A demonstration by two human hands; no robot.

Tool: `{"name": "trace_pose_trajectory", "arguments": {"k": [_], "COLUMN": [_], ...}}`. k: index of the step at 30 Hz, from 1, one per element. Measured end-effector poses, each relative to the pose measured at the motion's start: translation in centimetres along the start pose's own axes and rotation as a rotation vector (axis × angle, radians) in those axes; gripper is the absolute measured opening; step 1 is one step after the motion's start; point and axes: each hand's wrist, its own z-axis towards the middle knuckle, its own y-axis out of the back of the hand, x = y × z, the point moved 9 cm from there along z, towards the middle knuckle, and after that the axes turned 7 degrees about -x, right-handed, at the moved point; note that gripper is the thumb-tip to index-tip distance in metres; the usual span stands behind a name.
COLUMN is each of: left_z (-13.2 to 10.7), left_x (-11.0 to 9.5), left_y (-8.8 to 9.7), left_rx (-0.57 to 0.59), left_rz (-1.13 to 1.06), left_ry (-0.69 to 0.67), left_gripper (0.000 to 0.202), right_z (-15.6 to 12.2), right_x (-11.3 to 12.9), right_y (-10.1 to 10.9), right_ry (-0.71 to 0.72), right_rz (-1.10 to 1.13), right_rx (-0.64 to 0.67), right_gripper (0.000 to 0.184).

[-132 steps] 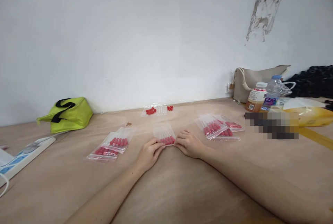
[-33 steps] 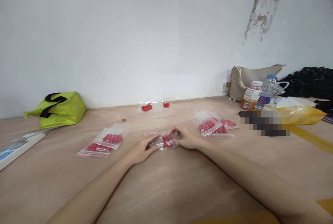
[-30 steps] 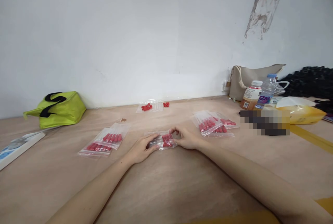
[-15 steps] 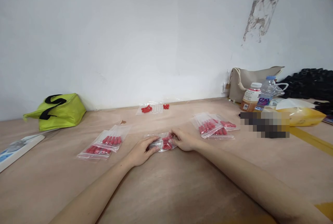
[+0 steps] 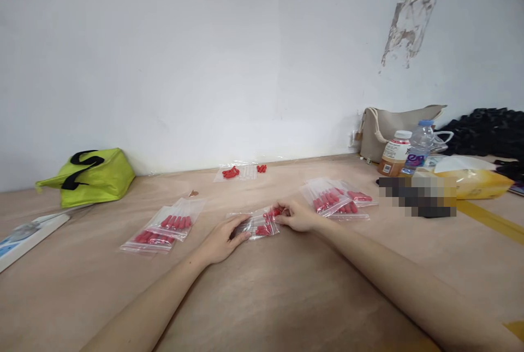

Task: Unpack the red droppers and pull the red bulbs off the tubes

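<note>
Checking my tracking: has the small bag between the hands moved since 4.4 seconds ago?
Yes. The zip bag has turned: its red pieces now point toward the bag pile on the right, not toward the person.

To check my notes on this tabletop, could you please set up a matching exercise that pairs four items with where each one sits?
Things:
1. green bag
2. beige bag
3. zip bag
4. red heap

Places:
A. between the left hand and the right hand
B. far left, near the wall
C. middle of the far side, near the wall
D. right side, against the wall, behind the bottles

Pairs: 1-B, 2-D, 3-A, 4-C
</note>
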Motion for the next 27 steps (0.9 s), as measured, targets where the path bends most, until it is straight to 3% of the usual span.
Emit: {"name": "trace_pose_trajectory", "arguments": {"k": [7,12,15,19,23,25,27], "left_z": [-0.1,0.0,-0.1,-0.2,-0.4,-0.4,-0.3], "left_x": [0.1,0.0,-0.1,-0.3,0.1,0.2,0.0], "left_y": [0.0,0.1,0.0,0.1,0.6,1.2,2.1], "left_rx": [-0.004,0.004,0.014,0.057,0.14,0.153,0.094], "left_rz": [0.027,0.034,0.037,0.042,0.083,0.117,0.16], "left_ry": [-0.003,-0.006,-0.014,-0.062,-0.085,-0.081,-0.059], "left_gripper": [0.047,0.048,0.049,0.047,0.044,0.042,0.039], "right_z": [-0.1,0.1,-0.3,-2.3,-4.4,-4.9,-5.2], "right_x": [-1.1,-1.3,-1.1,0.3,1.3,2.3,3.8], "right_y": [0.6,0.7,1.4,5.1,10.8,12.7,12.8], "right_ry": [-0.082,-0.072,-0.113,-0.129,-0.125,0.003,0.202], "right_rz": [0.145,0.214,0.25,0.134,-0.032,-0.177,-0.396], "right_rx": [0.009,-0.099,-0.101,-0.094,-0.254,-0.39,-0.502], "right_gripper": [0.04,0.039,0.042,0.039,0.035,0.03,0.024]}}
